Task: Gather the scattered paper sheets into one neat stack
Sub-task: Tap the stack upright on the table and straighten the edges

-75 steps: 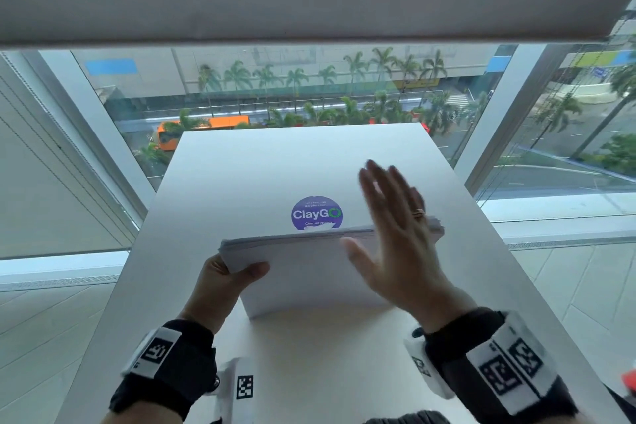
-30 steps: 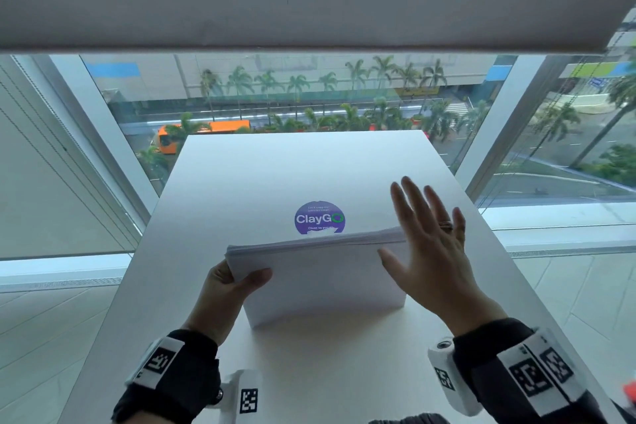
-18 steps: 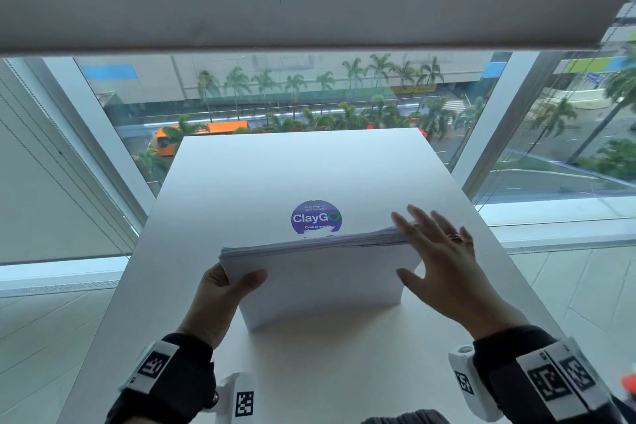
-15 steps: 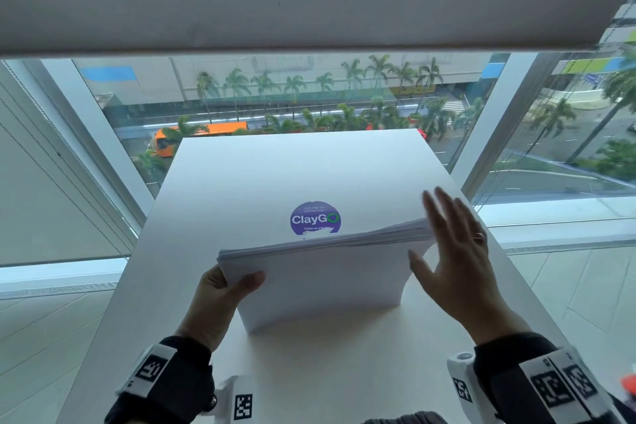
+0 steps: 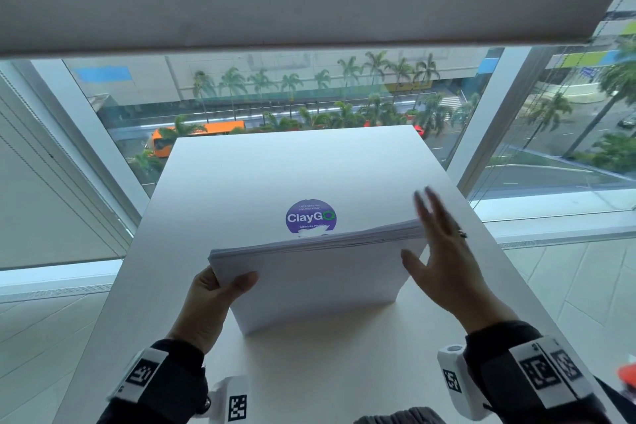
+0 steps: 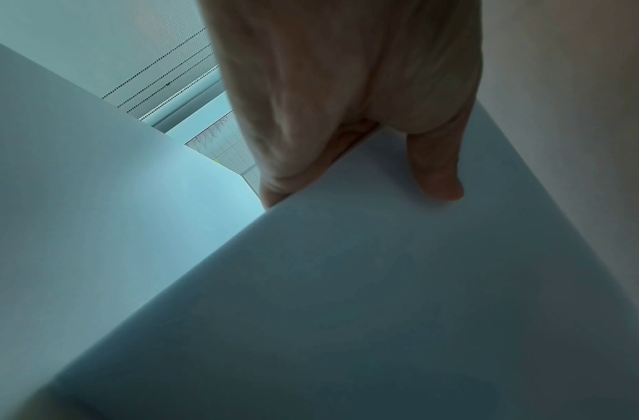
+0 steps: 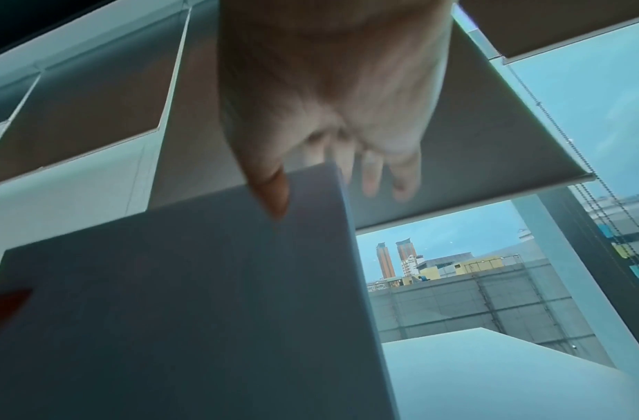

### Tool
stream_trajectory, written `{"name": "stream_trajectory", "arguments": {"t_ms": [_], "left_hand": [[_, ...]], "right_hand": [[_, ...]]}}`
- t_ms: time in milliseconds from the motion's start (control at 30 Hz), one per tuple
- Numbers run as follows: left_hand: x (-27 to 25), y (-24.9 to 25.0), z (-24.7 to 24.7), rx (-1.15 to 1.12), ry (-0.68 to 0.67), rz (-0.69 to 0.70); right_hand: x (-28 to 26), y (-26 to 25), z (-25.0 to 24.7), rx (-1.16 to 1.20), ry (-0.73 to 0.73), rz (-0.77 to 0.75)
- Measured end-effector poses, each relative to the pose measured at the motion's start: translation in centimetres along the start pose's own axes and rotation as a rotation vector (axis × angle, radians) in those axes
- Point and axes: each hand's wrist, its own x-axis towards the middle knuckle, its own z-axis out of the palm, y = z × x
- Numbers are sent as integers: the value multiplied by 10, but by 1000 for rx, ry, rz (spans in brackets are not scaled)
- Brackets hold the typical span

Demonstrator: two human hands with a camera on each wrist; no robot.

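A smooth white table (image 5: pixel 241 165) is seen, with the paper stack (image 5: pixel 320 279) stood on edge at its near middle. Its left corner is pinched by the left hand (image 5: pixel 213 299); the right hand (image 5: pixel 444 262) is held flat, fingers straight, beside the right edge.

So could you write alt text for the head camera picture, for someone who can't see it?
A person stands a stack of white paper sheets on edge on a white table; the left hand grips its left side, and the open right hand is flat at its right edge. Behind the stack is a purple ClayGo sticker.
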Motion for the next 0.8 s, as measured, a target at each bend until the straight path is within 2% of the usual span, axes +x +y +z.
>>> {"name": "stream_trajectory", "arguments": {"t_ms": [33, 67, 167, 200, 267, 367, 433, 567, 667, 800], "left_hand": [[0, -1, -1, -5, -1, 1], [0, -2, -2, -4, -2, 2], [-1, -2, -3, 5, 11, 6], [-1, -3, -3, 0, 13, 6], [0, -3, -1, -19, 25, 14], [1, -4, -1, -28, 50, 32], [1, -4, -2, -26, 60, 20], [0, -4, 0, 12, 70, 24], [-2, -3, 4, 7, 92, 50], [-4, 2, 6, 3, 89, 48]], "right_hand": [[0, 1, 1, 38, -83, 39], [-1, 2, 1, 70, -77, 76], [4, 3, -3, 176, 180, 171], [5, 4, -4, 191, 215, 192], [5, 8, -2, 225, 129, 235], [1, 14, 5, 649, -153, 400], [-3, 22, 13, 754, -181, 472], [-1, 31, 25, 517, -8, 409], [3, 28, 24, 531, 50, 328], [4, 25, 17, 687, 17, 341]]}}
